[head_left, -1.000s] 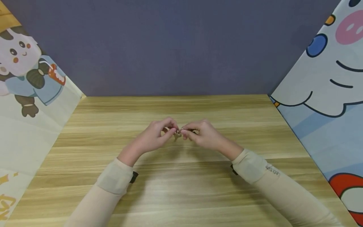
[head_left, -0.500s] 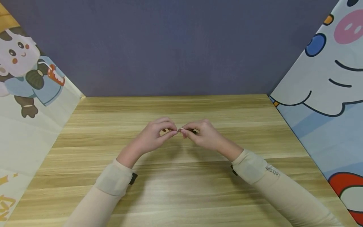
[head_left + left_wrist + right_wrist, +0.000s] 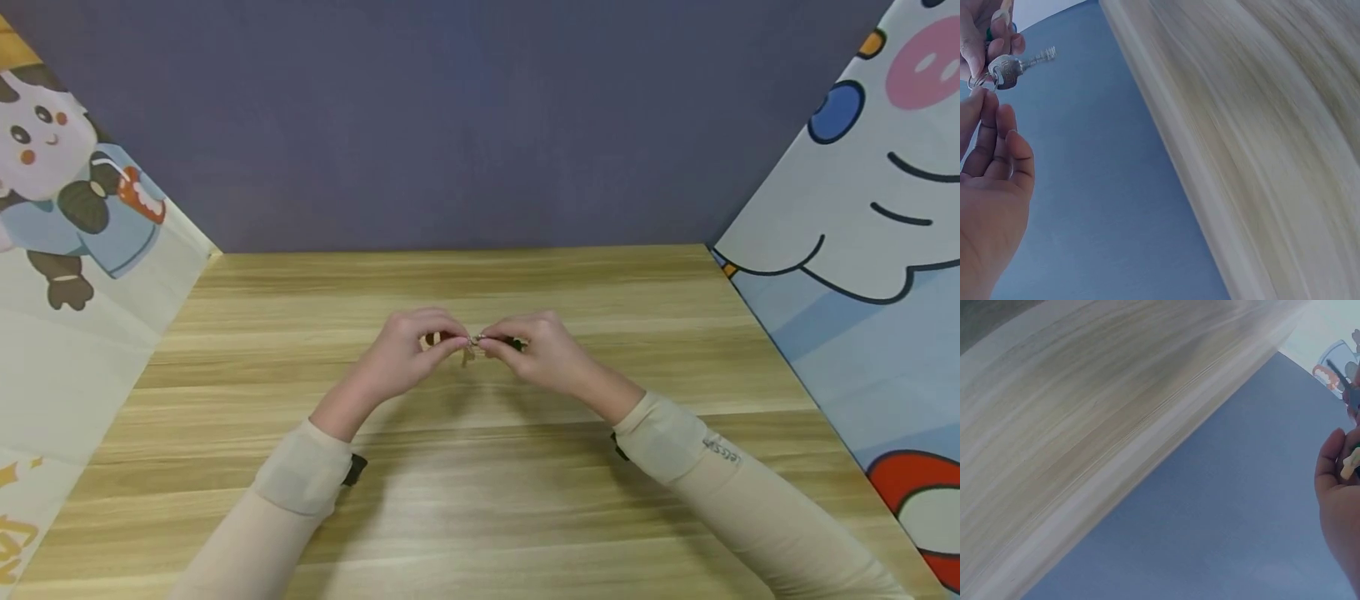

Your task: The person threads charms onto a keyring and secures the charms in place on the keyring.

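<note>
Both hands meet above the middle of the wooden table (image 3: 480, 500). Between them is a small silver key (image 3: 474, 340) on a thin metal ring. In the left wrist view the key (image 3: 1009, 69) points right, with the fingers of my right hand (image 3: 985, 34) pinching its head. The ring (image 3: 975, 81) hangs at the key's left end, and my left hand (image 3: 982, 103) pinches it from below. In the head view my left hand (image 3: 450, 342) and right hand (image 3: 495, 342) have curled fingers, tips almost touching. The right wrist view shows only my right palm (image 3: 1341, 512) at the frame's edge.
A dark blue-grey wall (image 3: 450, 125) closes the back of the table. Cartoon-printed panels stand along the left side (image 3: 67, 250) and the right side (image 3: 862, 250). Both forearms wear beige sleeves (image 3: 300, 483).
The hands stay joined at the same spot; only the fingers shift slightly around the key and ring.
</note>
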A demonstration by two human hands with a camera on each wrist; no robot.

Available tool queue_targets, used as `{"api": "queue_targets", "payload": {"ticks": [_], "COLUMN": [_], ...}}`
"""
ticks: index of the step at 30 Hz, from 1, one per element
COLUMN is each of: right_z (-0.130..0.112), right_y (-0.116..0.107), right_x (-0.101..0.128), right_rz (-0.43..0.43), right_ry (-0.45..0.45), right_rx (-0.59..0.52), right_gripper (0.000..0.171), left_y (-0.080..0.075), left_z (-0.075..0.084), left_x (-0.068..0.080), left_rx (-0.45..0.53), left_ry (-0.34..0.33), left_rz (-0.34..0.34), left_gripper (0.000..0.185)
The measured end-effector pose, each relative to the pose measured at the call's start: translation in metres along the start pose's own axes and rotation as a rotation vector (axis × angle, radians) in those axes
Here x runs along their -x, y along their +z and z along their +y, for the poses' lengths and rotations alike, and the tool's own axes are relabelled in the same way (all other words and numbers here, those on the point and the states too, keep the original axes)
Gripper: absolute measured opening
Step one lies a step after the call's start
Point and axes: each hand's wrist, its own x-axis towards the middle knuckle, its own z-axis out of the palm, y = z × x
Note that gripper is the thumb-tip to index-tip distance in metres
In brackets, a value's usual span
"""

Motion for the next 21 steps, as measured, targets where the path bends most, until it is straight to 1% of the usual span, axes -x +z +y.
{"api": "queue_targets", "payload": {"ticks": [3, 5, 7, 11, 14, 19, 21], "right_z": [0.0, 0.0, -0.001, -0.001, -0.002, -0.004, -0.006], "right_y": [-0.002, -0.003, -0.004, -0.006, -0.007, -0.008, -0.009], "right_x": [0.001, 0.002, 0.002, 0.004, 0.005, 0.004, 0.004], "right_rz": [0.012, 0.021, 0.032, 0.042, 0.046, 0.064, 0.077], "right_ry": [0.002, 0.012, 0.032, 0.103, 0.175, 0.274, 0.303], "right_rx": [-0.037, -0.062, -0.084, -0.142, -0.215, -0.342, -0.378], "right_gripper": [0.011, 0.012, 0.012, 0.013, 0.015, 0.015, 0.014], "left_y": [0.0, 0.0, 0.001, 0.001, 0.002, 0.003, 0.004], "left_z": [0.003, 0.004, 0.005, 0.006, 0.007, 0.011, 0.012], "left_x": [0.0, -0.001, -0.001, -0.002, -0.003, -0.003, -0.004], "left_rx": [0.048, 0.079, 0.109, 0.163, 0.206, 0.335, 0.379], "left_ry": [-0.078, -0.114, -0.136, -0.164, -0.198, -0.273, -0.287], "left_rz": [-0.011, -0.021, -0.027, -0.026, -0.023, -0.02, -0.013], "left_gripper": [0.01, 0.01, 0.01, 0.01, 0.01, 0.011, 0.011]}}
